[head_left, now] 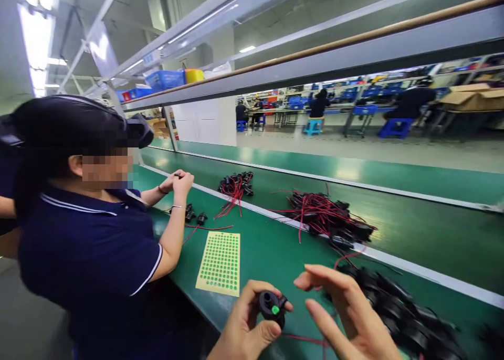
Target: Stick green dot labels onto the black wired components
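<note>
Your left hand (pixel 246 328) pinches a black part (pixel 271 305) between thumb and fingers, turned so its green dot faces you, likely so you can check the dot. Your right hand (pixel 346 313) is open and holds nothing, its fingers spread just right of the part, apart from it. A red wire (pixel 307 341) trails from under the part across the green surface (pixel 268 250).

One sticker sheet (pixel 220 263), still mostly full of green dots, lies flat just beyond the part and to its left, within easy reach of either hand. A heap of black parts (pixel 397 307) sits right of the part, beside your right hand; too tangled to count. Further beyond the sheet lie two more bundles with red wires (pixel 326 215), the smaller one (pixel 235 187) farther off.

Left of the sheet a co-worker (pixel 90 234) in a dark shirt holds both hands (pixel 179 181) together over something small. Two loose black parts (pixel 195 215) lie near that person's arm.
</note>
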`<move>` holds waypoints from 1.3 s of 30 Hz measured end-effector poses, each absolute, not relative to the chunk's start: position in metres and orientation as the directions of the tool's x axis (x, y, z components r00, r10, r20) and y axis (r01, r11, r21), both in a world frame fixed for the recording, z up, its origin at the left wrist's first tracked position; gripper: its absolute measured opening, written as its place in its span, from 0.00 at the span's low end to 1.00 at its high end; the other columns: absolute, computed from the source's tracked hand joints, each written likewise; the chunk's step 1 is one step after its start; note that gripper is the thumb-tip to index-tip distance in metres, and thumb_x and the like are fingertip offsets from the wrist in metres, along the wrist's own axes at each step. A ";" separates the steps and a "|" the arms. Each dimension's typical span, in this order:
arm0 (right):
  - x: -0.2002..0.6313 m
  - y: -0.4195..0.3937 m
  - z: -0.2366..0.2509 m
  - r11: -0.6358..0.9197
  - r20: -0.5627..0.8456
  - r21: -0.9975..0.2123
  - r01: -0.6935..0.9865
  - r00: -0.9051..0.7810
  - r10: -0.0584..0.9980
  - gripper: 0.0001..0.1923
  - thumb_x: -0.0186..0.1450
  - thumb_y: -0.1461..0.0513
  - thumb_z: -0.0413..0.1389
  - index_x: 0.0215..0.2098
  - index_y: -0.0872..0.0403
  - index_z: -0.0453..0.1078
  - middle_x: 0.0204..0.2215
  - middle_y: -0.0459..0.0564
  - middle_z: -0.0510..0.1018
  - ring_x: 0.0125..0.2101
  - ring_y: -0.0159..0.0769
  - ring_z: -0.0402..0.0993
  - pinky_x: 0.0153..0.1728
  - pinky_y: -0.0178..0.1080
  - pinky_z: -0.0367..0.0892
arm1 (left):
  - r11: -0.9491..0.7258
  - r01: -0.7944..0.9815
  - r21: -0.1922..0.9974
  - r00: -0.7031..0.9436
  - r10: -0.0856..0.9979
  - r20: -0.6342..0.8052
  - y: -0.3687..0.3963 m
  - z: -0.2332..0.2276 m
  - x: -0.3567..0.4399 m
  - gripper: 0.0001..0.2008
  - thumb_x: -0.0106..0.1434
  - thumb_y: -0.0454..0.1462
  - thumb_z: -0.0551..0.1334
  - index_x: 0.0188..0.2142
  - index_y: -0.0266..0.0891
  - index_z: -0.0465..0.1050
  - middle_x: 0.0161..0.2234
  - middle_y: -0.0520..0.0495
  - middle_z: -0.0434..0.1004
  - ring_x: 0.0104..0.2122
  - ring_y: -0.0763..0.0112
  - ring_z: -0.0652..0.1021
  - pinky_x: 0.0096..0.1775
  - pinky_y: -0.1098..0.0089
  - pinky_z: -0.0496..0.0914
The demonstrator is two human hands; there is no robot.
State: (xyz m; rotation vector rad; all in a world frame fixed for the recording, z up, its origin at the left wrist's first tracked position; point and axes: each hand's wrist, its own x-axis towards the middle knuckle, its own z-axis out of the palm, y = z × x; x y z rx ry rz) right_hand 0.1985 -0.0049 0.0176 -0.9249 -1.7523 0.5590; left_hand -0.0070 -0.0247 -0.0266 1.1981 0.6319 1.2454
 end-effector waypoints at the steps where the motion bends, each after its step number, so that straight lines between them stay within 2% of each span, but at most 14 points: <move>1: 0.200 -0.003 0.022 0.560 0.541 -0.767 0.314 -0.153 0.827 0.14 0.76 0.58 0.57 0.59 0.43 0.70 0.41 0.49 0.84 0.44 0.40 0.84 0.48 0.38 0.81 | -0.134 -0.344 0.929 0.262 0.937 0.232 -0.025 -0.023 -0.009 0.26 0.63 0.54 0.73 0.54 0.43 0.76 0.50 0.40 0.83 0.49 0.62 0.79 0.53 0.64 0.67; 5: 0.202 0.000 0.034 0.407 0.363 -0.885 0.226 -0.213 0.907 0.12 0.76 0.58 0.58 0.57 0.43 0.70 0.40 0.47 0.82 0.42 0.38 0.83 0.46 0.35 0.80 | -0.262 -0.289 0.921 0.241 0.911 0.335 -0.024 -0.022 -0.009 0.21 0.66 0.50 0.73 0.55 0.51 0.78 0.51 0.45 0.83 0.51 0.63 0.79 0.53 0.67 0.68; 9: 0.198 -0.007 0.039 0.326 0.259 -0.932 0.159 -0.338 0.905 0.18 0.72 0.62 0.58 0.59 0.43 0.70 0.42 0.47 0.81 0.45 0.39 0.82 0.50 0.39 0.79 | -0.435 -0.249 0.865 0.219 0.845 0.487 -0.020 -0.023 -0.002 0.18 0.67 0.46 0.73 0.56 0.55 0.78 0.48 0.49 0.83 0.47 0.68 0.79 0.49 0.72 0.69; 15: 0.191 -0.017 0.035 0.385 0.295 -0.907 0.168 -0.397 0.869 0.33 0.65 0.69 0.58 0.64 0.39 0.65 0.48 0.47 0.78 0.51 0.41 0.79 0.56 0.43 0.75 | -0.541 -0.178 0.822 0.182 0.803 0.567 -0.020 -0.017 0.005 0.17 0.69 0.45 0.70 0.56 0.56 0.77 0.46 0.50 0.83 0.45 0.67 0.80 0.48 0.71 0.73; 19: 0.184 -0.019 0.021 0.379 0.310 -0.913 0.148 -0.350 0.884 0.32 0.63 0.71 0.55 0.63 0.42 0.65 0.45 0.47 0.77 0.48 0.40 0.78 0.54 0.41 0.74 | -0.674 -0.019 0.739 0.125 0.731 0.670 -0.021 -0.025 0.006 0.17 0.72 0.44 0.67 0.59 0.55 0.75 0.46 0.48 0.85 0.43 0.66 0.79 0.45 0.71 0.75; 23: 0.177 -0.019 0.015 0.370 0.313 -0.926 0.082 -0.385 0.868 0.31 0.64 0.71 0.55 0.63 0.44 0.63 0.47 0.49 0.75 0.50 0.39 0.77 0.55 0.40 0.73 | -0.760 0.115 0.639 0.063 0.648 0.759 -0.019 -0.038 0.004 0.19 0.72 0.44 0.66 0.61 0.52 0.73 0.47 0.46 0.86 0.46 0.63 0.78 0.47 0.68 0.76; 26: 0.180 -0.015 0.021 0.380 0.308 -0.922 0.071 -0.459 0.833 0.32 0.66 0.71 0.55 0.65 0.42 0.61 0.49 0.48 0.75 0.53 0.38 0.77 0.58 0.42 0.71 | -0.754 0.118 0.647 0.059 0.655 0.753 -0.019 -0.036 0.000 0.18 0.73 0.44 0.65 0.61 0.50 0.72 0.46 0.47 0.86 0.45 0.65 0.80 0.46 0.70 0.78; 28: 0.185 -0.012 0.029 0.435 0.347 -0.897 0.080 -0.483 0.804 0.33 0.66 0.71 0.56 0.66 0.41 0.60 0.50 0.48 0.77 0.53 0.38 0.77 0.59 0.42 0.72 | -0.755 0.137 0.641 0.057 0.652 0.756 -0.019 -0.028 -0.003 0.22 0.73 0.44 0.66 0.64 0.50 0.68 0.45 0.48 0.87 0.45 0.67 0.82 0.47 0.71 0.79; 30: 0.192 -0.010 0.035 0.511 0.404 -0.853 0.107 -0.485 0.776 0.35 0.65 0.69 0.60 0.66 0.40 0.61 0.51 0.48 0.78 0.53 0.40 0.78 0.57 0.41 0.73 | -0.781 0.193 0.594 0.068 0.615 0.786 -0.019 -0.020 -0.006 0.25 0.72 0.42 0.67 0.65 0.46 0.65 0.46 0.47 0.88 0.46 0.67 0.84 0.51 0.71 0.78; 33: 0.199 -0.011 0.042 0.618 0.486 -0.763 0.190 -0.461 0.743 0.40 0.61 0.63 0.71 0.67 0.40 0.63 0.53 0.51 0.79 0.51 0.48 0.80 0.54 0.44 0.78 | -0.846 0.275 0.456 0.082 0.493 0.866 -0.015 -0.013 -0.008 0.26 0.72 0.37 0.67 0.67 0.39 0.64 0.49 0.42 0.88 0.48 0.66 0.83 0.54 0.69 0.77; 35: 0.199 -0.014 0.045 0.659 0.515 -0.713 0.241 -0.457 0.725 0.41 0.63 0.60 0.73 0.68 0.38 0.61 0.53 0.52 0.80 0.49 0.51 0.82 0.51 0.47 0.80 | -0.876 0.292 0.384 0.089 0.425 0.901 -0.013 -0.013 -0.006 0.28 0.72 0.37 0.67 0.69 0.38 0.62 0.51 0.40 0.87 0.49 0.65 0.82 0.54 0.68 0.78; 37: 0.198 -0.018 0.046 0.698 0.548 -0.676 0.235 -0.474 0.690 0.39 0.67 0.62 0.69 0.70 0.34 0.59 0.49 0.51 0.82 0.45 0.49 0.83 0.47 0.45 0.81 | -0.874 0.283 0.395 0.070 0.429 0.900 -0.013 -0.018 -0.001 0.30 0.72 0.40 0.68 0.69 0.40 0.62 0.52 0.40 0.86 0.48 0.64 0.82 0.52 0.68 0.79; 39: 0.199 -0.018 0.047 0.722 0.584 -0.653 0.229 -0.456 0.672 0.38 0.67 0.64 0.66 0.70 0.34 0.59 0.45 0.48 0.83 0.41 0.45 0.84 0.45 0.42 0.81 | -0.797 0.271 0.539 0.021 0.565 0.825 -0.018 -0.026 0.006 0.31 0.70 0.46 0.69 0.69 0.45 0.64 0.54 0.40 0.85 0.46 0.64 0.83 0.50 0.67 0.79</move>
